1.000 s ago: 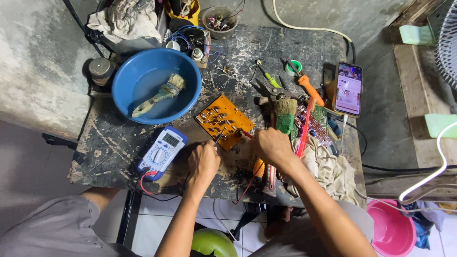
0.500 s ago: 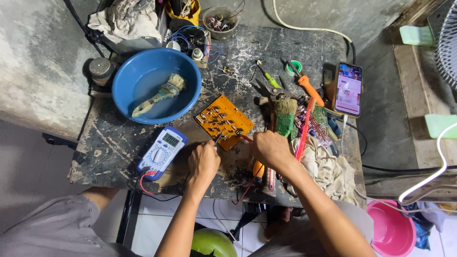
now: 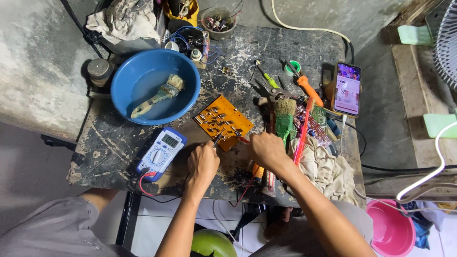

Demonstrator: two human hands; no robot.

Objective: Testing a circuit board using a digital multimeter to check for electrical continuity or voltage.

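A blue basin (image 3: pixel 154 85) sits at the upper left of the bench (image 3: pixel 304 52), a worn paintbrush (image 3: pixel 158 96) lying inside it. Above it, at the top edge, a crumpled grey rag (image 3: pixel 121 21) and a small bowl of parts (image 3: pixel 218 21). Right of centre lie a green-handled brush (image 3: pixel 284 119), an orange-handled tool (image 3: pixel 309 90) and a lit phone (image 3: pixel 347 89) — screen up. A pale cloth (image 3: pixel 326 169) drapes the bench's lower right; a pink bucket (image 3: pixel 392 228) stands on the floor below.
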